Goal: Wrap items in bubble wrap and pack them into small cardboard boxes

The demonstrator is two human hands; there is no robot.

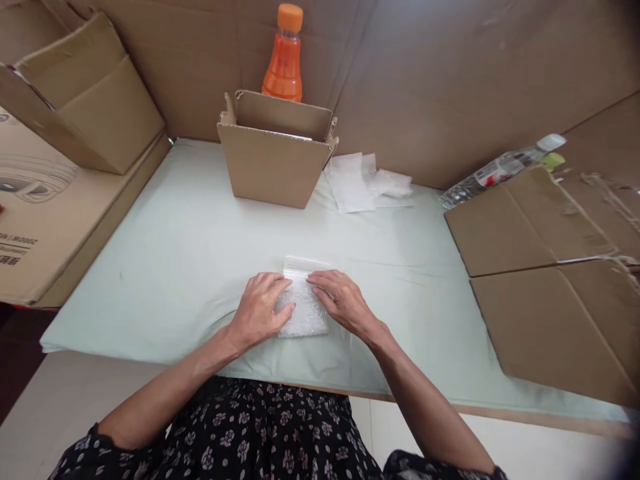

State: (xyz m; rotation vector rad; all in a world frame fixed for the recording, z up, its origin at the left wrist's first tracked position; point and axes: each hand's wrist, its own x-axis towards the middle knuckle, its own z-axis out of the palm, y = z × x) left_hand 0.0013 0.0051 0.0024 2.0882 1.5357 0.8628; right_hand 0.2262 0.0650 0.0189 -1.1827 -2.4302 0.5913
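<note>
A small clear bubble-wrap bag [303, 310] lies flat on the cloth-covered table in front of me, its smooth strip at the far end. My left hand [261, 303] rests on the bag's left side, fingers stretched out and thumb apart from them. From the other side, my right hand [343, 300] touches the bag's upper right part with its fingertips, the fingers extended. Whether anything is inside the bag I cannot tell.
Beyond my hands stands an open cardboard box [273, 163], with an orange bottle [285, 63] behind it. Several clear bags [353, 183] lie beside it. Cardboard boxes [555, 320] and a clear bottle [493, 175] are at right. Another open box [110, 100] sits upon a large printed carton [45, 220] at left.
</note>
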